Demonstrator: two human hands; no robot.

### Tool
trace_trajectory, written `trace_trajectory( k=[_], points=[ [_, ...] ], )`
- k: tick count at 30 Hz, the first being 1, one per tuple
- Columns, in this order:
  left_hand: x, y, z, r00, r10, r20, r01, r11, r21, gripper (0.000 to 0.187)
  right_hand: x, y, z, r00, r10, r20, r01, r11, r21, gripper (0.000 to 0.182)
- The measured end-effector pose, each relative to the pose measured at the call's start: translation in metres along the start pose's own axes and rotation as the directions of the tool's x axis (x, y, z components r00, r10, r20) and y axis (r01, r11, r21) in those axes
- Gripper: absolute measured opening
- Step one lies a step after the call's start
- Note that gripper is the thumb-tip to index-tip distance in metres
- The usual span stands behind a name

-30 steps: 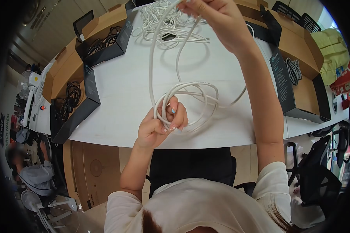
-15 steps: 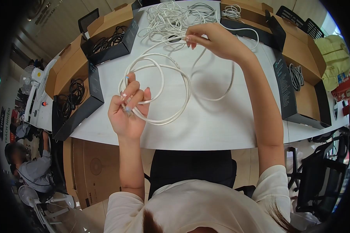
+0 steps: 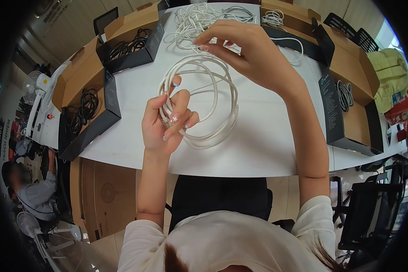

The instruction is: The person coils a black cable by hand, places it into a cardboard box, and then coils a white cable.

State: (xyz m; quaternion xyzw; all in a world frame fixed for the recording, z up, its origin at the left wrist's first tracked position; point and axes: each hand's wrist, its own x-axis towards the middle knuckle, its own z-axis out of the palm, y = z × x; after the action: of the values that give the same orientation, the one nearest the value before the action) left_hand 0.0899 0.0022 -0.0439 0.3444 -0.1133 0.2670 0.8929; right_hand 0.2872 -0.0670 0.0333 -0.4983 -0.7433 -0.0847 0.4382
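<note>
A white cable (image 3: 235, 106), wound in several loose loops, is held above the table. My left hand (image 3: 164, 124) is closed around the left side of the loops, with a clear plug partly visible among the fingers. At the top of the coil, my right hand (image 3: 251, 52) arches over with thumb and index finger pinched on the cable; the exact grip point is partly hidden. Just beyond the right hand lies a tangled pile of white cables (image 3: 192, 20) on the white table (image 3: 267, 140).
Open black boxes with brown insides flank the table. The left boxes (image 3: 111, 97) hold black cables (image 3: 89, 103); a right box (image 3: 337, 122) holds a grey cable coil (image 3: 345, 96). A chair (image 3: 220, 195) stands before me. A seated person (image 3: 38, 195) is at far left.
The long loose loop on the right has been drawn into the coil. My right hand has moved left toward the coil's top, and my left hand has shifted right.
</note>
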Motion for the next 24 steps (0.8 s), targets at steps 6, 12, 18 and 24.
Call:
trace_trajectory(
  k=[6,12,18,24],
  points=[
    [0.002,-0.002,-0.001,0.994,-0.007,0.111,0.009,1.0,-0.021,0.047,-0.001,0.0,-0.008,0.997,-0.057,0.05,0.058,0.998,-0.019,0.011],
    [0.003,0.001,0.002,0.992,0.033,0.118,-0.024,0.997,-0.076,0.047,-0.001,-0.007,-0.025,0.982,-0.024,0.188,0.017,0.999,0.038,0.012],
    [0.001,-0.002,0.002,0.998,-0.007,0.063,0.003,0.998,0.066,0.048,0.001,-0.005,-0.012,0.995,-0.099,0.033,0.096,0.991,0.092,0.01],
    [0.005,-0.015,0.0,0.965,-0.177,0.194,0.144,0.974,0.174,0.048,-0.003,-0.012,0.003,0.976,-0.15,0.158,0.11,0.965,0.237,0.008]
  ],
)
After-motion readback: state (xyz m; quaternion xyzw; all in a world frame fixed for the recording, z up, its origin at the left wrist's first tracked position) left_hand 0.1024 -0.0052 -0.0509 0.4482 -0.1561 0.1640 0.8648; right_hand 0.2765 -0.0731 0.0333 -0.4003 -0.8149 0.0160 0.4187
